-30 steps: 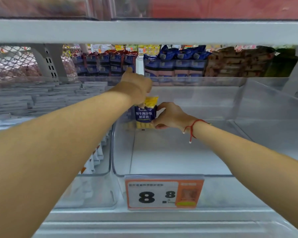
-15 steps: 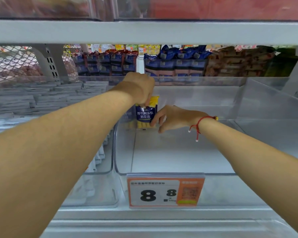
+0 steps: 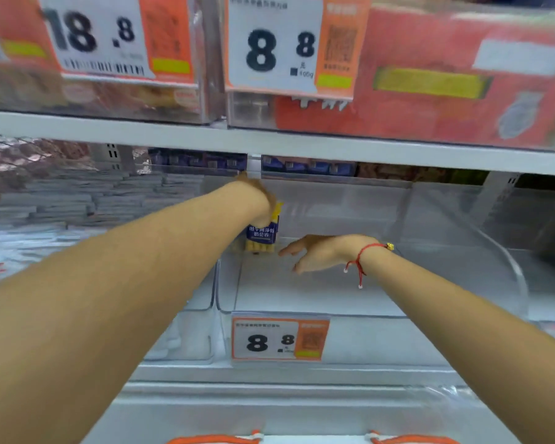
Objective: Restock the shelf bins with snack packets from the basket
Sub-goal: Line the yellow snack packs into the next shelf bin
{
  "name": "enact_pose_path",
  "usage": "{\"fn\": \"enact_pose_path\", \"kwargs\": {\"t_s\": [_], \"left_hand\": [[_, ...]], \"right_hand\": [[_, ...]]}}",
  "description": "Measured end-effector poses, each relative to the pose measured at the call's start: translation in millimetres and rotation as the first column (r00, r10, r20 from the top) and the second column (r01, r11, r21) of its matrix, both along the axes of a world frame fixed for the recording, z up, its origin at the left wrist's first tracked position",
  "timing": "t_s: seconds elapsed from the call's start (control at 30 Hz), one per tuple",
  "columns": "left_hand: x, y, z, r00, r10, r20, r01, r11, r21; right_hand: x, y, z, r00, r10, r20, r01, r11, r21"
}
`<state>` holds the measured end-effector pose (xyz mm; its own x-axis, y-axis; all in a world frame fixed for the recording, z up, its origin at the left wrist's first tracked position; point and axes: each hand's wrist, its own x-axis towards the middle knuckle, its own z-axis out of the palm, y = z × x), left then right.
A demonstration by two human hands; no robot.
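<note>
A blue and yellow snack packet (image 3: 262, 234) stands upright at the back left of a clear plastic shelf bin (image 3: 314, 310). My left hand (image 3: 258, 200) reaches deep into the bin and grips the packet's top. My right hand (image 3: 314, 253) hovers just right of the packet with fingers spread and relaxed, holding nothing; a red string bracelet is on its wrist. The orange rim of the basket (image 3: 215, 439) shows at the bottom edge.
A price tag reading 8.8 (image 3: 279, 339) hangs on the bin's front. The bin to the left (image 3: 186, 341) holds white packets. The upper shelf edge (image 3: 334, 147) is close above my arms, with more tags and red boxes over it. Blue packets line the far side.
My right hand has let go of the packet and drawn back to the right with fingers open. The view has tilted up, showing the upper shelf and the basket rim.
</note>
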<state>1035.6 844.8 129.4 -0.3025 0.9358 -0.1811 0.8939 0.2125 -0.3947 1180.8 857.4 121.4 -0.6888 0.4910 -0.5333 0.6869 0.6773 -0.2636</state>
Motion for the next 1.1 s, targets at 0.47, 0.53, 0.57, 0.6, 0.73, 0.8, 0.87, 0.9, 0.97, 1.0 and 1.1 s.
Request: {"fn": "enact_pose_path", "kwargs": {"t_s": [0.47, 0.53, 0.57, 0.6, 0.73, 0.8, 0.87, 0.9, 0.97, 1.0, 1.1], "left_hand": [[91.8, -172.3, -12.4, 0.866, -0.142, 0.479, -0.25, 0.708, 0.661], [107.3, -197.2, -29.0, 0.836, -0.131, 0.533, -0.299, 0.705, 0.642], [113.7, -207.5, -40.2, 0.82, -0.118, 0.56, -0.321, 0.716, 0.621], [118.6, -216.1, -52.6, 0.803, -0.101, 0.588, -0.342, 0.73, 0.592], [122.4, -236.9, -115.1, 0.713, 0.053, 0.7, -0.416, 0.834, 0.361], [122.6, -241.8, -150.8, 0.671, 0.126, 0.731, -0.401, 0.891, 0.215], [126.5, -247.8, -188.1, 0.602, 0.183, 0.777, -0.397, 0.913, 0.092], [128.8, -252.3, -206.7, 0.571, 0.21, 0.794, -0.403, 0.914, 0.048], [133.8, -265.7, -243.6, 0.523, 0.277, 0.806, -0.423, 0.905, -0.037], [135.8, -273.7, -261.4, 0.504, 0.319, 0.803, -0.432, 0.898, -0.086], [139.0, -294.3, -308.6, 0.438, 0.421, 0.794, -0.45, 0.867, -0.212]], "right_hand": [[97.1, -78.2, -31.7, 0.556, -0.04, -0.83, 0.311, 0.936, 0.164], [107.0, -100.8, -48.9, 0.6, -0.055, -0.798, 0.285, 0.947, 0.149], [111.4, -110.8, -59.8, 0.632, -0.074, -0.771, 0.263, 0.957, 0.124], [115.3, -119.1, -71.7, 0.669, -0.101, -0.737, 0.24, 0.967, 0.085], [126.3, -143.9, -122.3, 0.83, -0.205, -0.518, 0.188, 0.978, -0.085], [126.2, -152.5, -148.9, 0.921, -0.163, -0.355, 0.154, 0.987, -0.054], [125.7, -161.9, -177.4, 0.966, -0.14, -0.216, 0.133, 0.99, -0.046], [125.4, -166.6, -192.6, 0.978, -0.133, -0.164, 0.125, 0.991, -0.057], [126.4, -176.4, -224.2, 0.987, -0.13, -0.093, 0.124, 0.99, -0.069], [128.3, -180.8, -241.8, 0.985, -0.15, -0.085, 0.144, 0.986, -0.08], [138.6, -196.4, -288.8, 0.955, -0.265, -0.132, 0.254, 0.963, -0.094]]}}
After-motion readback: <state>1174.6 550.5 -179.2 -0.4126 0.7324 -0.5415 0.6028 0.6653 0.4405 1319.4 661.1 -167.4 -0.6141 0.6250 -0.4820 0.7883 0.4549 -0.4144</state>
